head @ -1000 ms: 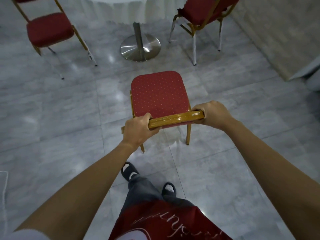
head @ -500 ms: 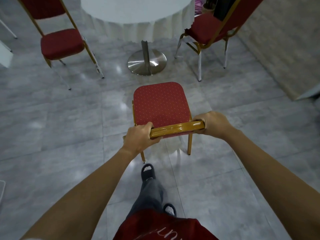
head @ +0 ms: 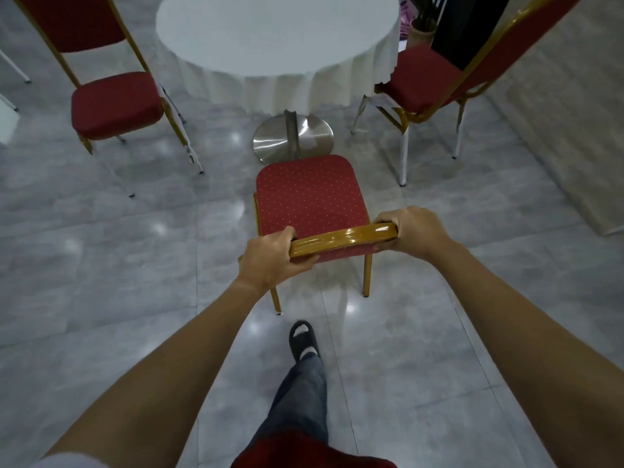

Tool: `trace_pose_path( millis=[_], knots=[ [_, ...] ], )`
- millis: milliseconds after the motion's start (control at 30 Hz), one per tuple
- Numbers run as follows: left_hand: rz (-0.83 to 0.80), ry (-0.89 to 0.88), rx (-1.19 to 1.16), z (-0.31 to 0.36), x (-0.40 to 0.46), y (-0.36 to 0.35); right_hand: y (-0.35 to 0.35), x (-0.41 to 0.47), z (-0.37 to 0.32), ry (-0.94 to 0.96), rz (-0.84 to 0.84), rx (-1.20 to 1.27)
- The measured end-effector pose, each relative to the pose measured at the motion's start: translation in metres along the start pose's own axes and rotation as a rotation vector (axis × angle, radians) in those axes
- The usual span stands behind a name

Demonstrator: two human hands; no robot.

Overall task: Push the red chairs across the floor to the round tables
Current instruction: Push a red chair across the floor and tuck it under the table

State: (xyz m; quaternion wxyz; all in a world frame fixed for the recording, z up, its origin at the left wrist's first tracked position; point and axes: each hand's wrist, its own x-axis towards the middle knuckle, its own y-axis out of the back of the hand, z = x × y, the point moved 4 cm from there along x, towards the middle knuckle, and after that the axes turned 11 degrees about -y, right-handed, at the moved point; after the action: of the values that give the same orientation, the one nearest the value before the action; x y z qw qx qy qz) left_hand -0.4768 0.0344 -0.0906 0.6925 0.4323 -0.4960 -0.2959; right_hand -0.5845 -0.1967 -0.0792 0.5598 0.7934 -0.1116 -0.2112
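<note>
A red chair with a dotted seat and gold frame stands on the grey tiled floor in front of me, seat facing a round table under a white cloth. My left hand grips the left end of the chair's gold top rail. On the rail's right end my right hand is closed. The seat's front edge lies just short of the table's steel base.
Two more red chairs stand at the table, one at the left and one at the right. A beige wall runs along the right side. My sandalled foot is behind the chair.
The chair and both hands have moved forward across the floor, closer to the table. More of the tabletop and the two side chairs has come into view.
</note>
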Motion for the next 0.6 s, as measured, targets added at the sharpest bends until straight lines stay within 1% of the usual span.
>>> trace_pose_path(
  millis=[133,300,433,600],
  knots=[
    [-0.034,0.036,-0.003,-0.056,0.045,-0.014,0.014,0.07,-0.009,-0.006,-0.009,0.015],
    [-0.034,0.075,-0.023,-0.119,0.094,-0.026,0.029,0.147,-0.019,-0.01,0.007,0.052],
    [-0.055,0.102,-0.015,-0.162,0.132,-0.037,0.039,0.205,-0.025,-0.038,-0.007,0.088],
    [-0.028,0.087,0.001,-0.201,0.166,-0.046,0.046,0.256,-0.028,-0.083,-0.005,0.101]
  ],
)
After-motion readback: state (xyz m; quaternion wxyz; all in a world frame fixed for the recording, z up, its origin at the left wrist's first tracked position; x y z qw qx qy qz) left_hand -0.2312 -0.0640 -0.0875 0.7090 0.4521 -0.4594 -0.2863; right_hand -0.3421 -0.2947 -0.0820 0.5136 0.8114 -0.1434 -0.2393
